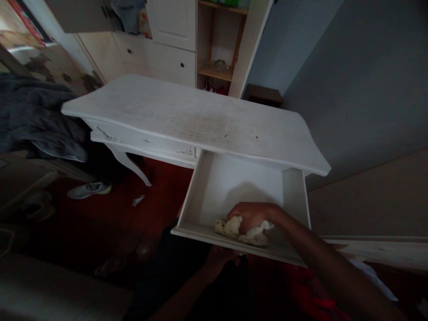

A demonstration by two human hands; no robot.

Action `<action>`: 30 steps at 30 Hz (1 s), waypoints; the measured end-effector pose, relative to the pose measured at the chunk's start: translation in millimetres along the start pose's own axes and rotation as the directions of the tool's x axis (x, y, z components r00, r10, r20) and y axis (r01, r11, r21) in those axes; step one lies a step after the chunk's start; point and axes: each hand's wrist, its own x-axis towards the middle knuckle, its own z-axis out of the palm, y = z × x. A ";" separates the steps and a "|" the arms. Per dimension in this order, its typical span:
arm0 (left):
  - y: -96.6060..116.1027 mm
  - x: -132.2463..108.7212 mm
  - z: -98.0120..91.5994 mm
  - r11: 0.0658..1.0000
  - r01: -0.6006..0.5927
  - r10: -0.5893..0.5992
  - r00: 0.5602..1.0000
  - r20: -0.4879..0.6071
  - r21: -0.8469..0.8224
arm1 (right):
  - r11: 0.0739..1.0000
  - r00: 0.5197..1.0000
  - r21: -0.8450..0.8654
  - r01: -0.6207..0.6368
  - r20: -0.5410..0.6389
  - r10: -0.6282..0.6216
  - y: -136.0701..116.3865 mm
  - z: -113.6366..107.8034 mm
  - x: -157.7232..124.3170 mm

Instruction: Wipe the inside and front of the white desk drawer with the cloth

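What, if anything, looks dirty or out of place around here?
The white tabletop has a dark, smudgy patch near its middle and a few dark specks, which stand out against the pale surface. On the red floor, left of the open drawer, lie a shoe and a small crumpled scrap that looks like litter.

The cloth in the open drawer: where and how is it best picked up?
Probably by the bunched folds in the middle of the cloth, with a hand coming down from above. It lies crumpled, so its raised folds offer something to pinch, while the walls of the drawer hem in the sides. The right hand is on it that way, reaching over the drawer's side.
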 end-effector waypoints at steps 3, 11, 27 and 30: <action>2.4 0.1 1.0 1.000 0.009 -0.009 1.000 0.001 -0.006 | 0.995 0.996 0.034 -0.091 0.014 0.091 27.6 8.7 -21.3; 0.9 1.9 -3.7 0.999 0.002 -0.004 1.000 0.028 0.045 | 0.977 0.978 -0.057 -0.207 -0.017 0.206 53.7 20.3 -61.2; -2.3 4.8 -3.9 0.999 0.047 -0.047 0.999 0.012 -0.011 | 0.763 0.791 -0.462 -0.451 -0.603 0.103 86.1 3.7 -71.6; -3.2 5.8 -3.9 0.998 0.050 -0.050 0.999 0.007 -0.023 | 0.733 0.686 -0.417 -0.537 -0.721 0.092 89.3 -3.1 -67.1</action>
